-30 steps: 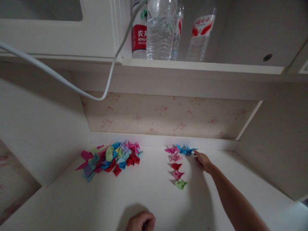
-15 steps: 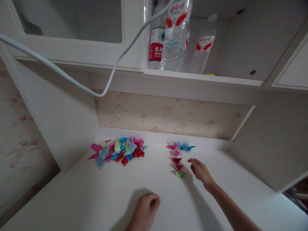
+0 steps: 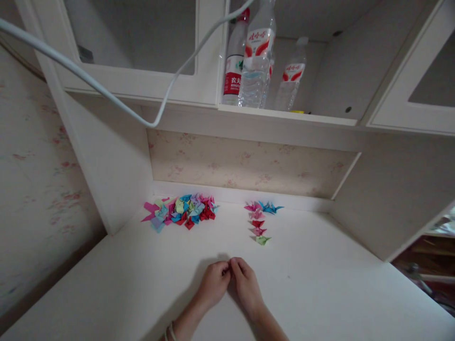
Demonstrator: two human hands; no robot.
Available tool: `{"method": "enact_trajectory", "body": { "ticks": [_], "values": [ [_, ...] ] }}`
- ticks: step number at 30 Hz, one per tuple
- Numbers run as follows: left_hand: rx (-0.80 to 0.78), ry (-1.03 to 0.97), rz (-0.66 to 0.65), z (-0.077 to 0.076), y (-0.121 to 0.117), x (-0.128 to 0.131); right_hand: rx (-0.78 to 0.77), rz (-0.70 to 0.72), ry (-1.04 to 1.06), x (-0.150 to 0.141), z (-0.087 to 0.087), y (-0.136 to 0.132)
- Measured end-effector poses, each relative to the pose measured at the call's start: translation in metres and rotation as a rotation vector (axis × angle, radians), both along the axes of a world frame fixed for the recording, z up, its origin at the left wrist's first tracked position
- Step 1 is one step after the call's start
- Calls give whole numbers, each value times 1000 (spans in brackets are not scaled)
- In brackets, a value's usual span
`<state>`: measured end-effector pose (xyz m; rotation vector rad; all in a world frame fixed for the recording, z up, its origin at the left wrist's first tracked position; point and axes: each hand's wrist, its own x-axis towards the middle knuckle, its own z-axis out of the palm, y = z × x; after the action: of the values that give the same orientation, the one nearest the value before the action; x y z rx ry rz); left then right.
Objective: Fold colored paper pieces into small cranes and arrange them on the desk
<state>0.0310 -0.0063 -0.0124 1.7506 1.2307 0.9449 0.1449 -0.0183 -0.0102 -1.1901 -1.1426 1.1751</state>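
My left hand [image 3: 214, 280] is closed in a loose fist low over the white desk, a pale band round its wrist. My right hand [image 3: 247, 284] is closed too, and its fingertips meet those of my left hand. Anything between the fingers is hidden. Beyond them to the right, a short column of folded paper cranes runs towards the back: a light green crane [image 3: 262, 240] nearest, then a pink-red crane [image 3: 258, 231], a red crane [image 3: 258, 223] and pink ones. Beside the far end sits a blue crane [image 3: 271, 208].
At the back left lies a pile of many-coloured paper cranes [image 3: 190, 211]. Overhead, a shelf [image 3: 284, 115] holds several plastic bottles [image 3: 253, 76]. A white cable [image 3: 117, 110] hangs across the upper left. Side panels [image 3: 117, 156] flank the white desk [image 3: 320, 284].
My right hand has come back from beside the column of cranes and now meets my left hand. The view has shifted slightly. The cranes lie in the same arrangement.
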Motion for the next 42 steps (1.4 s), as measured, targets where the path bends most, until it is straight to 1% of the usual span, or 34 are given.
{"method": "enact_trajectory", "body": {
  "ticks": [2, 3, 6, 9, 11, 12, 13, 16, 18, 19, 21, 25, 29, 32, 35, 38, 40, 42],
  "values": [
    [1, 8, 1, -1, -1, 0, 83, -9, -80, -1, -3, -3],
    [3, 8, -2, -2, -1, 1, 93, -6, -105, 0, -4, -3],
    [-2, -1, -13, -4, -2, 3, 84, 1, -111, 4, -5, -3],
    [-102, 31, -22, 0, 7, 1, 80, 5, -88, 6, -6, -1],
    [-85, 166, 31, 11, 24, -7, 39, 11, -71, 6, -8, -1],
    [-5, 258, 90, 19, 36, -14, 14, 15, -64, 5, -9, -1],
    [63, 396, 203, 28, 49, -23, -9, 19, -57, 5, -10, 0],
    [89, 524, 357, 54, 96, -55, -38, 32, -47, 5, -13, 1],
    [85, 609, 458, 66, 123, -77, -39, 34, -41, 6, -14, 2],
    [80, 651, 498, 69, 134, -85, -36, 36, -36, 6, -14, 2],
    [72, 726, 556, 71, 150, -97, -32, 46, -31, 7, -15, 3],
    [26, 814, 601, 63, 165, -102, -50, 61, -32, 7, -15, 5],
    [-55, 808, 599, 57, 173, -101, -42, 40, -22, 7, -14, 4],
    [-115, 754, 616, 59, 179, -103, -46, 41, -1, 8, -12, 4],
    [-133, 660, 631, 68, 184, -105, -62, 45, 18, 9, -11, 5],
    [-91, 532, 616, 80, 185, -105, -76, 47, 44, 10, -10, 6],
    [-54, 428, 602, 87, 181, -102, -92, 40, 60, 10, -10, 6],
    [-18, 314, 591, 92, 171, -98, -108, 26, 83, 10, -9, 5]
  ]
}}
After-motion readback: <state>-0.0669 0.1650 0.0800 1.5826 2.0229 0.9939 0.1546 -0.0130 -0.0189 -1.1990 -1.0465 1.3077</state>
